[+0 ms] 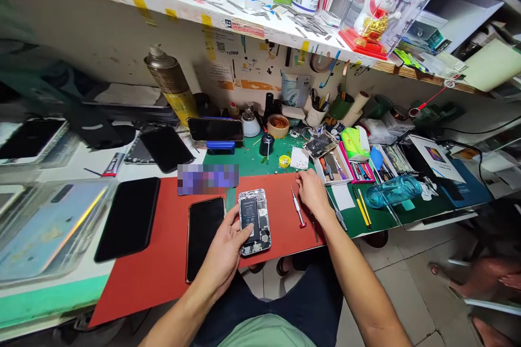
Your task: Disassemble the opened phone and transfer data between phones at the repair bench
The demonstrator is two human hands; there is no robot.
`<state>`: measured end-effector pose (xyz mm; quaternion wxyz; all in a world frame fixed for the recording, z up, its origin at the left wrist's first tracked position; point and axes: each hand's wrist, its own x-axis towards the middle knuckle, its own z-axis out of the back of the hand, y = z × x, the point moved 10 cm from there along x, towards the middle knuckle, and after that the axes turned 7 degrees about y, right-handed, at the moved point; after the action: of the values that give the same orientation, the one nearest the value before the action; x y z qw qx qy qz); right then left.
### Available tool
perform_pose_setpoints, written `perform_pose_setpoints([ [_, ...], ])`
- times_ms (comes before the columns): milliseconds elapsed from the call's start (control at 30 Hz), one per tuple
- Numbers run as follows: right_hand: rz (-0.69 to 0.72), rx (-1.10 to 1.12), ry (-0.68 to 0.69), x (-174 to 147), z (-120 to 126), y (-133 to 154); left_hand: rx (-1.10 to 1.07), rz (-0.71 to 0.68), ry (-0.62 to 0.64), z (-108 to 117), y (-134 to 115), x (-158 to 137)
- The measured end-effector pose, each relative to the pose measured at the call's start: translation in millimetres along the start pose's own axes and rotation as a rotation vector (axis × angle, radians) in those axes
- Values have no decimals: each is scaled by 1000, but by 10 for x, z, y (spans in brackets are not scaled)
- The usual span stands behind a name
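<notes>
My left hand (230,238) is closed on an opened smartphone (254,222), thumb across its black battery and fingers along its left edge. The phone's circuit boards and inner parts lie bare. My right hand (312,191) rests at the far right of the red mat (163,271), its fingers curled together; whatever is in them is too small or hidden. A precision screwdriver (297,207) with a red end lies on the mat between the phone and my right wrist. A thin dark tool (315,229) lies by my right forearm. Left of my left hand is a dark-screened phone (205,233).
A black tablet (128,218) lies at the left. Behind the mat stand a dark bottle (266,145) and a propped phone (215,130). To the right are a tool tray (334,165), yellow pens (361,207) and a blue bottle (393,191). A loaded shelf (260,32) overhangs the bench.
</notes>
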<state>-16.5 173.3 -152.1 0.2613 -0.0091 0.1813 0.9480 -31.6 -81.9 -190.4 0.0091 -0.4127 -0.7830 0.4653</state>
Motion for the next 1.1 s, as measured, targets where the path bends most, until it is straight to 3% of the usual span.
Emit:
perform_pose_setpoints([
  [267,-13,-44,36,-28,-10,34,-121,90,5,6,48,-81],
  [533,138,75,50,-380,22,342,-180,110,25,-44,56,-65],
  [767,270,105,183,-703,-306,738,-105,60,17,-51,22,-81],
  [1100,156,-10,107,-432,-222,665,166,-92,-10,35,-98,160],
])
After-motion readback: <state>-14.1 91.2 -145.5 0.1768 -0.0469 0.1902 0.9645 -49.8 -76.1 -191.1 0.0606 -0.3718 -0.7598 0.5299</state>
